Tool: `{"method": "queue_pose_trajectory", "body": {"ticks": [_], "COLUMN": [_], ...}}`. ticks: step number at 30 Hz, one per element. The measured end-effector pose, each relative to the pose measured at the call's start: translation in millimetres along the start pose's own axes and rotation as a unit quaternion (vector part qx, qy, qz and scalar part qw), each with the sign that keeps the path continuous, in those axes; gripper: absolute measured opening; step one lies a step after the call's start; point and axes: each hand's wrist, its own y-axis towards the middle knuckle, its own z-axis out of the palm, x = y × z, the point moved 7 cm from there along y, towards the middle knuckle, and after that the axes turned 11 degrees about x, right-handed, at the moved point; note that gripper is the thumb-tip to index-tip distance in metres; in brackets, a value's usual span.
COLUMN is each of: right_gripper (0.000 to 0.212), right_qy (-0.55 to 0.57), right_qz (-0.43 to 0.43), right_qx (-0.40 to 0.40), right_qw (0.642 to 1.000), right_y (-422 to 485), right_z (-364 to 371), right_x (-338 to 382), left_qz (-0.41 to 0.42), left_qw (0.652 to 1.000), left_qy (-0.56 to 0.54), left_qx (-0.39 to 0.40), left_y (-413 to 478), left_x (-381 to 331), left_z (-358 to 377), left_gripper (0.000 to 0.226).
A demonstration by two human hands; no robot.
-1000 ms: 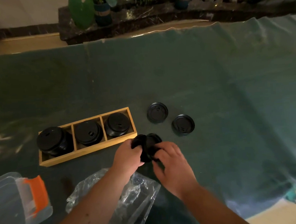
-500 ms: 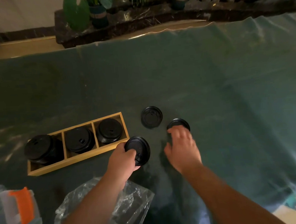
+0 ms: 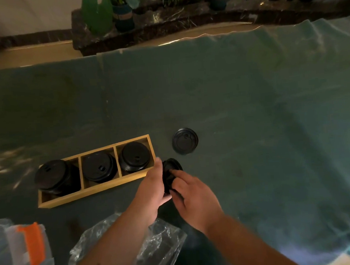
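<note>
My left hand point(image 3: 151, 194) and my right hand point(image 3: 192, 195) meet over a small stack of black cup lids point(image 3: 171, 170), held on edge between them just right of the tray. Both hands grip the stack; how many lids it holds is hidden by my fingers. One more black lid point(image 3: 184, 141) lies flat on the green cloth beyond my hands. A wooden tray point(image 3: 95, 192) with three compartments holds stacks of black lids: a tall left stack point(image 3: 53, 177), a middle stack point(image 3: 99, 166) and a right stack point(image 3: 135, 155).
A crumpled clear plastic bag point(image 3: 157, 247) lies under my forearms. A clear plastic box with an orange clasp point(image 3: 30, 243) sits at the near left. Potted plants point(image 3: 120, 10) stand on a dark ledge beyond the table's far edge. Green cloth point(image 3: 262, 126) covers the table.
My right hand picked the nearer loose lid off the cloth and brought it against the lid in my left hand. Only one loose lid now lies on the cloth.
</note>
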Motion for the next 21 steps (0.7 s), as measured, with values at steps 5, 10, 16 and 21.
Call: {"method": "queue_pose_trajectory", "body": {"ticks": [5,10,16,21], "right_gripper": [0.015,0.041,0.028,0.009], "right_qy": [0.047,-0.049,-0.243,-0.049], "right_qz": [-0.110,0.045,0.160,-0.061], "right_qx": [0.020,-0.028,0.042,-0.103], "right_qw": [0.993,0.997,0.956,0.992], "right_y": [9.2,68.6,99.2,56.8], "right_z": [4.2,-15.2,-14.1,-27.6], "right_x": [20.0,-41.3,-75.6,9.4], "left_qz": [0.036,0.035,0.027,0.066], "left_qw": [0.995,0.997,0.997,0.996], "left_qy": [0.076,0.001,-0.049,-0.039], "left_qx": [-0.045,-0.068,-0.056,-0.038], "left_y": [2.5,-0.7,-1.3,-3.5], "left_x": [-9.8,-15.7,-17.5,-23.2], "left_z": [-27.6,-43.7,-44.8,-45.4], "left_gripper": [0.028,0.034,0.033,0.031]}}
